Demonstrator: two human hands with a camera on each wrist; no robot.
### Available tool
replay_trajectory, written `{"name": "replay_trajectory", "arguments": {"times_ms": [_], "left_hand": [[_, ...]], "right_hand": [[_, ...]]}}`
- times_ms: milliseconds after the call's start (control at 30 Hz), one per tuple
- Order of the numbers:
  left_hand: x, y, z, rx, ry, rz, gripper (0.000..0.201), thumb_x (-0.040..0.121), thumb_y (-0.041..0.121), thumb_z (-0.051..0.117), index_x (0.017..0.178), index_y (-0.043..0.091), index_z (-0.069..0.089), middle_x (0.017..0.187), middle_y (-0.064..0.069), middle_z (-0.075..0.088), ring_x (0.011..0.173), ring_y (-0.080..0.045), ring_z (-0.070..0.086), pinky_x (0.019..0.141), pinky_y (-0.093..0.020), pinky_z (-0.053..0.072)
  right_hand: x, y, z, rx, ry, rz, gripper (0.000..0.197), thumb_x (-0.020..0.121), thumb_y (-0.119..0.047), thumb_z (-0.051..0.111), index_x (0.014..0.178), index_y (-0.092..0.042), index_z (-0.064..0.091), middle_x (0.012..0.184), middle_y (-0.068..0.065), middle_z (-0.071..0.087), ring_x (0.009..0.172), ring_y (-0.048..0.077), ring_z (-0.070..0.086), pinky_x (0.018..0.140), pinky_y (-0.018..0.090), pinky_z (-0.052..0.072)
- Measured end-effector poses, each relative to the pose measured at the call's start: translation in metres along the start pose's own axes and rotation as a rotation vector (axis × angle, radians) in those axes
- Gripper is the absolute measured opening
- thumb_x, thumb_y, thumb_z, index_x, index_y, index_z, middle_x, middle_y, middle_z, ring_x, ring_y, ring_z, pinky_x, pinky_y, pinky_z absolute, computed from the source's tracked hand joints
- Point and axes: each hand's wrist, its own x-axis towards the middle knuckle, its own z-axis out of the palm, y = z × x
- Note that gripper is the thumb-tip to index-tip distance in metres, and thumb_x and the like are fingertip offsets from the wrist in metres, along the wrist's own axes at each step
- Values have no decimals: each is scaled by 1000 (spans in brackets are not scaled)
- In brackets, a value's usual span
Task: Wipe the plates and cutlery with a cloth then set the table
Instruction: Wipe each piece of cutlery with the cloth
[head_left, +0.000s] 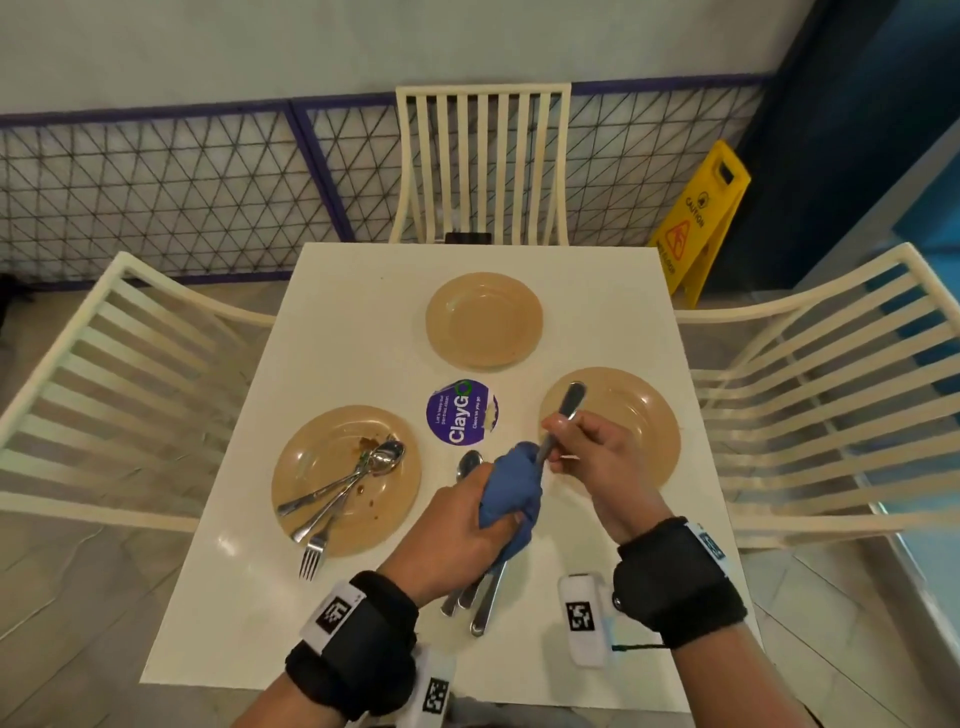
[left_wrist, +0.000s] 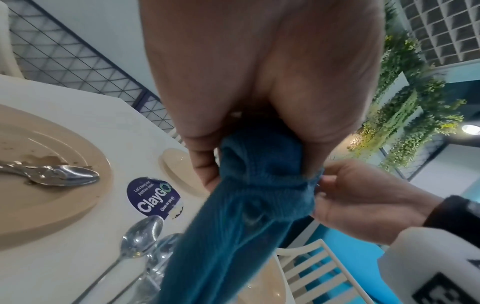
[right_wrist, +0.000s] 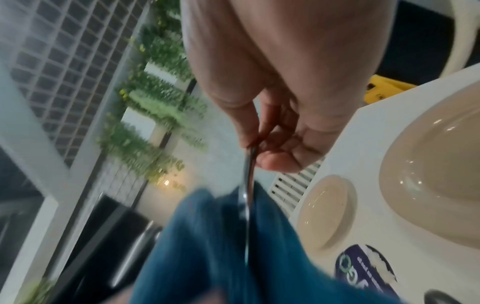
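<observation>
Steel utensil (head_left: 563, 415), head view: right hand (head_left: 597, 457) pinches its handle at centre frame, the other end buried in the blue cloth (head_left: 511, 488) bunched in the left hand (head_left: 462, 519); likely stiff, light, slippery, best held mid-handle.
Nearby: soiled plate (head_left: 311, 519) lower left with a spoon (head_left: 387, 460) and fork (head_left: 311, 551); wiped cutlery (head_left: 483, 597) under the cloth.
Left wrist view: fingers (left_wrist: 205, 164) curl round the soft cloth (left_wrist: 241, 216).
Right wrist view: fingertips (right_wrist: 278, 162) pinch the thin shaft (right_wrist: 248, 197); clean plate (right_wrist: 436, 164) at right.

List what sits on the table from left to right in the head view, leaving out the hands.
Dirty plate holding spoons and fork → purple ClayGo sticker → blue cloth → clean plate.
</observation>
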Motion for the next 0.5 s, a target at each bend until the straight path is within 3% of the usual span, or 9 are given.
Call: {"name": "replay_trajectory", "arguments": {"times_ms": [100,300,433,500], "left_hand": [[-7,-2,-5,-44,-36,-26,34,90,38,62,123,30,57,108,8,71,98,-4,68,89,-30,56],[8,-5,-19,-3,53,-68,29,96,27,63,124,32,54,108,11,67,96,-1,65,78,-16,50],[-4,-10,-7,-18,-13,-95,30,95,29,64,124,32,55,106,12,68,95,-1,66,75,-16,51],[-4,-13,-7,-37,4,-117,27,96,28,64,121,33,57,107,12,69,97,-3,67,80,-20,54]], "right_hand": [[7,-1,-22,206,111,39,18,98,-16,60,97,-2,71,78,5,65,73,17,57,71,28,52],[2,13,-11,208,-5,127,23,99,-17,56,106,2,67,84,10,66,75,17,62,73,29,56],[18,9,-20,168,71,105,25,100,-16,57,107,5,68,82,10,64,71,16,59,69,27,56],[15,13,-17,159,33,122,26,100,-16,57,108,7,67,83,12,65,73,18,60,70,28,56]]}}
